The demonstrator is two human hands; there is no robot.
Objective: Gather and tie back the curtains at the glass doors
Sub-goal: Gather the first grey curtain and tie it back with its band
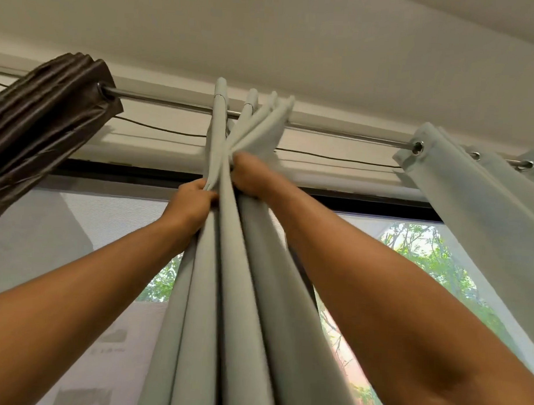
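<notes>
Your two arms come into view from the bottom corners, both bare from above the elbow to the fingertips. No sleeve, watch, bracelet or ring shows on either. Your left hand (193,199) and right hand (251,176) are bare, without gloves. Your forearms are smooth, with no markings. Your right arm's inner elbow crease shows near the lower right corner.

Pale grey-green curtain (226,291), brown curtain (44,115), silver rod (172,100).
</notes>
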